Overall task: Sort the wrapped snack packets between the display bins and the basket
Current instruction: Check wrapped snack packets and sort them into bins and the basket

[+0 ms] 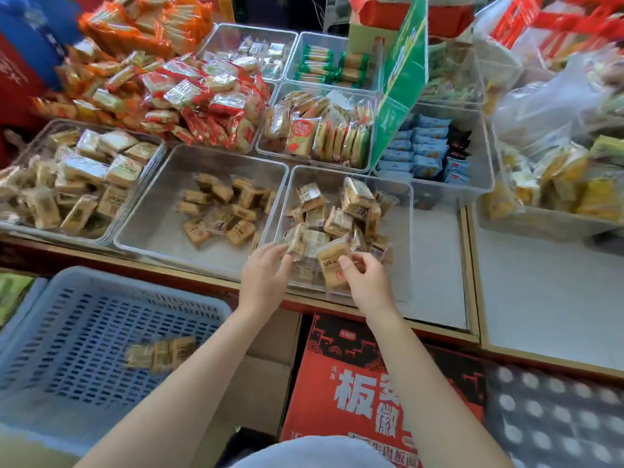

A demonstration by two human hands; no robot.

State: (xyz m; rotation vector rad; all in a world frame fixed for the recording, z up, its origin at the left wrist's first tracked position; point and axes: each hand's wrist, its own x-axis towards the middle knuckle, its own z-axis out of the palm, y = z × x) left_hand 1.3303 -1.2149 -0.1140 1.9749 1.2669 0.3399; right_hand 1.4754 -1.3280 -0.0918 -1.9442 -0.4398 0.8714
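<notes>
— Hands first: what are they doing?
— Both reach into the clear bin (403,231) at the front of the table (439,292). The right hand (366,282) has its grip closed on a tan wrapped packet (332,265), thumb pressed on its face, held just above the bin's near edge. The left hand (265,275) has fingers curled at the edge of another packet (297,239) in the pile; whether that grip has truly closed on it I cannot tell
— And the other packets?
— More lie loose in that bin, and a smaller scatter sits in the neighbouring bin (152,217) to the left. The blue slotted basket (50,332) stands lower, left of the arms, with a few tan packets (158,354) on its floor, blurred
— Beneath the table?
— A red printed carton (337,393)
</notes>
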